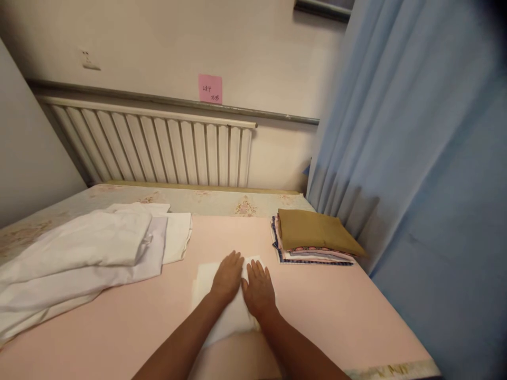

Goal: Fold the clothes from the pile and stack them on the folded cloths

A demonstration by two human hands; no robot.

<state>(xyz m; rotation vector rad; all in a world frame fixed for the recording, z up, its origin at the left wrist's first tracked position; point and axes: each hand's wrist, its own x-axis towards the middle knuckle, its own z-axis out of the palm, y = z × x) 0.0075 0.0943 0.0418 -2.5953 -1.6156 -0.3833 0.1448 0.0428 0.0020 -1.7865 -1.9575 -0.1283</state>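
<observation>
White cloth (233, 319), folded in layers, lies directly under both of my hands, on the pink sheet (317, 311). My left hand (228, 275) and my right hand (259, 287) are side by side upon its far part, backs upward, fingers extended forward and pressed flat rather than curled. My palms are hidden from me, and my hands and forearms cover a portion of the cloth; its near edge is blurred. To the right, well apart, stands a neat stack with a brown cloth (317, 229) on top; of its lower layers I see only the edges. To the left is a loose white heap (87, 237), cut off at the border. Behind are the radiator (158, 140) and a pink note (210, 88), whose writing is difficult to read. At right, the blue curtain (388, 132) covers the wall.
</observation>
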